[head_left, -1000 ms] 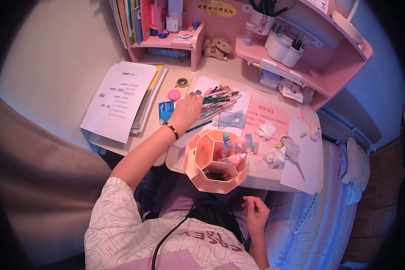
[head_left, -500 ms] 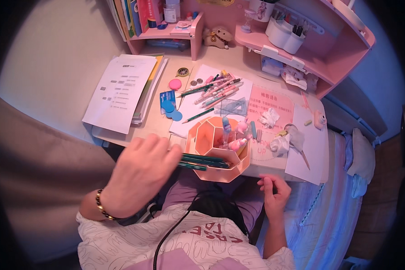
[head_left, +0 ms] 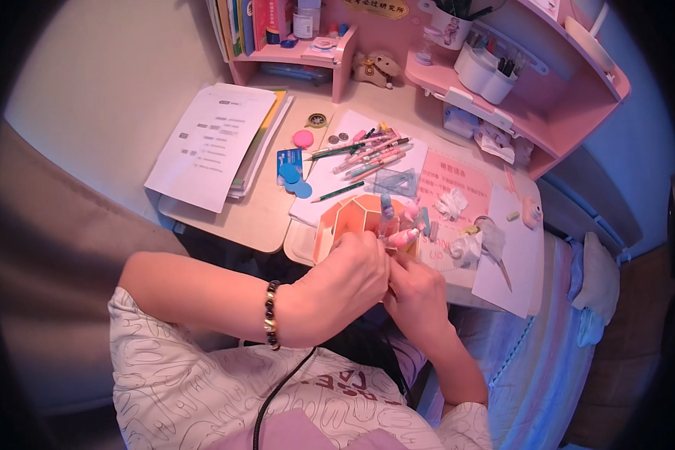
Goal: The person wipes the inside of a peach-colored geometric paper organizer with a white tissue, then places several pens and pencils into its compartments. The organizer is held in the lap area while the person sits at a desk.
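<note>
My left hand (head_left: 337, 283), with a beaded bracelet (head_left: 270, 315) on its wrist, is closed at the front of an orange, many-sided pen organizer (head_left: 327, 231). Against its fingertips, my right hand (head_left: 418, 294) is closed too, fingers curled in. Whatever lies between the fingers is hidden behind the knuckles. The two hands cover the organizer's front compartments. Behind them stand a blue-topped pen (head_left: 386, 207) and a pink pen with a figure top (head_left: 404, 238). No green pencils show at my hands now.
Beyond the organizer lie a heap of pens and pencils (head_left: 375, 154), a clear set square (head_left: 394, 182) and a lone green pencil (head_left: 337, 192). Stacked papers (head_left: 210, 150) rest at left. Crumpled tissues (head_left: 451, 203) and scissors (head_left: 495, 247) are at right, below a pink shelf (head_left: 532, 120).
My left hand has moved right from the green pencils' left ends to the organizer's front. My right hand has come up and left to meet it. The view has shifted slightly.
</note>
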Demonstrator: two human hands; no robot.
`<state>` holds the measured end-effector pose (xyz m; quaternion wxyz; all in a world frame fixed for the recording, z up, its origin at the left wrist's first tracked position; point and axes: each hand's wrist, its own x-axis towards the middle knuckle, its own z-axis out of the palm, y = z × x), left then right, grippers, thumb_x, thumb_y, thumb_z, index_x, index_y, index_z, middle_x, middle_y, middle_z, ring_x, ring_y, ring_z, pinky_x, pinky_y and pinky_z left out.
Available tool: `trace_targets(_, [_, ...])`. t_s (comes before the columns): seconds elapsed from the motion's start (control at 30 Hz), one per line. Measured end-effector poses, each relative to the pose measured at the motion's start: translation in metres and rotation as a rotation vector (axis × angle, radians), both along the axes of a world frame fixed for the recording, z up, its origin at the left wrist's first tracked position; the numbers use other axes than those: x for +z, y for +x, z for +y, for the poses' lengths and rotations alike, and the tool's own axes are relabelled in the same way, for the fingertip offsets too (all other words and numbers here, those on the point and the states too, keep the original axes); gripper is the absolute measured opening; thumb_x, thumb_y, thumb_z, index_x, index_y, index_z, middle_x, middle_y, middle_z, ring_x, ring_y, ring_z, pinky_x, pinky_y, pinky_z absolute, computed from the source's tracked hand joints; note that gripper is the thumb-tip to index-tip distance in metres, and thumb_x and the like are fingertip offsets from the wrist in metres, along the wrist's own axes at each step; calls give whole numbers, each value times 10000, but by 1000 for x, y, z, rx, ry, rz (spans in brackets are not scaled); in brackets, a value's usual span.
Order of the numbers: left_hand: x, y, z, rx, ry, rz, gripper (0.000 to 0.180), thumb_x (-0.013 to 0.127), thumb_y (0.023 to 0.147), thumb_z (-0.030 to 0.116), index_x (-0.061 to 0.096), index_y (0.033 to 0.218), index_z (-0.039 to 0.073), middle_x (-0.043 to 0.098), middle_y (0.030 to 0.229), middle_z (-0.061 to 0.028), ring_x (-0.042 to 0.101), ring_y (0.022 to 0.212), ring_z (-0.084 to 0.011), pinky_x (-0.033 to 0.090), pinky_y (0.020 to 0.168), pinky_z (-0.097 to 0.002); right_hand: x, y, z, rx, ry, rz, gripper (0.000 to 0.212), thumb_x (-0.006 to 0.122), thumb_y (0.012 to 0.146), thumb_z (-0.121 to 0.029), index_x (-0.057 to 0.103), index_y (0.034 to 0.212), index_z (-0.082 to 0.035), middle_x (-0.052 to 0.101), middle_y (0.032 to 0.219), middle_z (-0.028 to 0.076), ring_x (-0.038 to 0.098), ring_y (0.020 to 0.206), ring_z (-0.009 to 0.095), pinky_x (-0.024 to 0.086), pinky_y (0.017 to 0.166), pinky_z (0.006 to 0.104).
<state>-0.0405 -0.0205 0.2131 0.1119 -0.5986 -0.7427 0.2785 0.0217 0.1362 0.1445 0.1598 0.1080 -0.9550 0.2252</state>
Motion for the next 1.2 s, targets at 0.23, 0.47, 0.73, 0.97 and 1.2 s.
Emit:
trace_targets(0.23, [9,-71,-30,55,913,-961,145,675,831,128,666,954,52,654,907,-89,639,764,-231,507,664,-341,5,1,-2,-191,-79,-85,194,713,822,-143,685,1008,-96,648,813,80,649,662,277,508,582,389])
trace_targets(0.47, [-117,-131,-32,440,854,-525,181,739,752,149,654,879,53,622,860,-98,602,892,-269,514,747,-372,10,2,-3,-271,-91,-103,222,751,811,-164,683,1006,-81,635,782,69,637,629,235,486,559,358])
trace_targets(0.73, [-160,-144,-28,477,866,-539,119,704,762,119,618,828,68,606,853,-76,572,882,-265,493,746,-376,12,8,10,-329,-179,-4,205,714,812,-5,699,1015,-32,572,696,78,581,566,196,439,514,305])
trace_targets(0.97, [-78,-100,-52,352,1262,-529,186,710,717,-22,648,880,44,641,835,-79,608,792,-272,489,684,-355,12,30,14,-241,-244,305,235,729,816,-27,718,1050,-42,520,652,24,490,511,132,401,463,257])
trace_targets(1.2, [-16,-5,-61,-114,1153,-483,326,770,621,55,728,940,-2,642,790,-49,581,677,-189,491,573,-279,45,23,-10,73,74,247,505,835,719,-228,692,1174,-62,545,723,-16,506,559,119,409,465,253])
